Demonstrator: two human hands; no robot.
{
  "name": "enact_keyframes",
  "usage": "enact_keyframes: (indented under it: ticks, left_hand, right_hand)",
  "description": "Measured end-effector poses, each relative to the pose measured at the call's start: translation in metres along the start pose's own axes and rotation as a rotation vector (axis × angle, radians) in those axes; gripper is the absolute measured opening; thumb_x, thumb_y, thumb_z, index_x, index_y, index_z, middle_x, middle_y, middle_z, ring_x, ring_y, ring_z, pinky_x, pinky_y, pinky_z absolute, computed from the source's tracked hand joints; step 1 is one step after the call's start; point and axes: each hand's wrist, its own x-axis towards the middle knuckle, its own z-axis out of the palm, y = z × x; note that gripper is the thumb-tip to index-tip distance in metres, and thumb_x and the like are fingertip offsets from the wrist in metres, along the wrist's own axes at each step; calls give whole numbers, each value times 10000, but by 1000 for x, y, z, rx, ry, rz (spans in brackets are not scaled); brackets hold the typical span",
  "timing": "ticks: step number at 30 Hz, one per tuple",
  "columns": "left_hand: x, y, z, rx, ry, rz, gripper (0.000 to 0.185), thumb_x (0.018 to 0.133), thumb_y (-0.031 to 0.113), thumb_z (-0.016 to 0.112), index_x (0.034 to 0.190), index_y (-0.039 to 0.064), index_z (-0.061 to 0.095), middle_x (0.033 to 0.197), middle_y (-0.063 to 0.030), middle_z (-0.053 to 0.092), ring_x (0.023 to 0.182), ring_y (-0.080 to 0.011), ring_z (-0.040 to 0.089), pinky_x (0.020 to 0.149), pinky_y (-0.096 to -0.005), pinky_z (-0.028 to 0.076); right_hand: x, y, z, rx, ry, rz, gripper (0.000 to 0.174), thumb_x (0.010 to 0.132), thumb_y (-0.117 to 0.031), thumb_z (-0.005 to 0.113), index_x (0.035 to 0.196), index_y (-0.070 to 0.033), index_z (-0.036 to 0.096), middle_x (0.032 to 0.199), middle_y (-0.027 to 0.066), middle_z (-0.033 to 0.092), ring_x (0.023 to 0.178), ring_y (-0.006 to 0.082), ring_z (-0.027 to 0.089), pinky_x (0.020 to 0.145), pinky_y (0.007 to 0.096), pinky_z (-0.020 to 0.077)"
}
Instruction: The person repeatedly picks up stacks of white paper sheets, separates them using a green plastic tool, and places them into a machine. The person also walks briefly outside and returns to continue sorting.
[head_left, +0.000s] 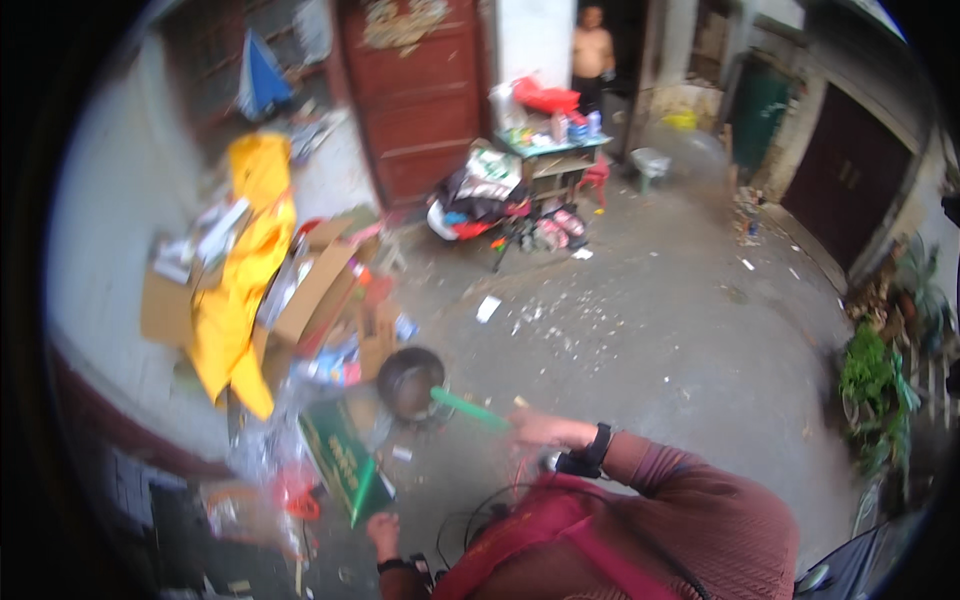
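My right hand (544, 429) is closed around a green stick-like handle (471, 409), blurred, whose far end reaches the rim of a dark round basin (397, 375) on the ground. At the lower corner of a glossy green box (341, 457) with gold lettering, my left hand (384, 531) has its fingers curled against the edge. The box lies tilted beside the basin. What the basin holds is too blurred to tell. Clear plastic wrapping (259, 450) and a red plastic piece (300, 487) lie left of the box.
Opened cardboard boxes (315, 292) and a yellow sheet (247, 277) are heaped along the left wall. White scraps (555, 322) litter the concrete floor. A cluttered small table (559, 146) stands by the red door (416, 105). A person (592, 52) stands in a doorway. Potted plants (870, 367) line the right.
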Motion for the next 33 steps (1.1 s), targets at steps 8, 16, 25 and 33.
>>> enact_keyframes:
  ticks: [8, 16, 25, 33]
  left_hand:
    - [-2, -47, -86, 404, 229, 362, 194, 668, 147, 714, 769, 33, 595, 701, -145, 584, 651, -313, 543, 633, -403, 458]
    - [-144, -89, -233, 259, 438, -322, 171, 697, 149, 692, 804, 27, 638, 658, -79, 612, 552, -191, 596, 523, -321, 477]
    - [-105, -131, -428, -178, 658, -562, 215, 747, 157, 679, 908, 24, 627, 714, -71, 614, 517, -164, 586, 447, -281, 457]
    - [-9, -88, -616, -181, 844, -181, 225, 704, 208, 716, 835, 33, 664, 692, -82, 654, 591, -154, 615, 558, -307, 495]
  right_hand:
    - [119, -42, 65, -18, -135, 199, 227, 812, -212, 556, 930, -19, 575, 638, -21, 508, 467, 44, 393, 415, 199, 298]
    - [242, -74, 291, -85, -592, 168, 142, 867, -193, 539, 899, -56, 523, 616, 0, 495, 410, 41, 353, 359, 200, 222]
    - [287, -135, 596, -140, -985, 34, 148, 912, -139, 458, 877, -29, 551, 625, 20, 523, 456, 75, 425, 405, 213, 321]
    - [342, -183, 749, -178, -899, 50, 170, 930, -156, 473, 930, -31, 588, 682, 12, 556, 578, 97, 514, 553, 240, 432]
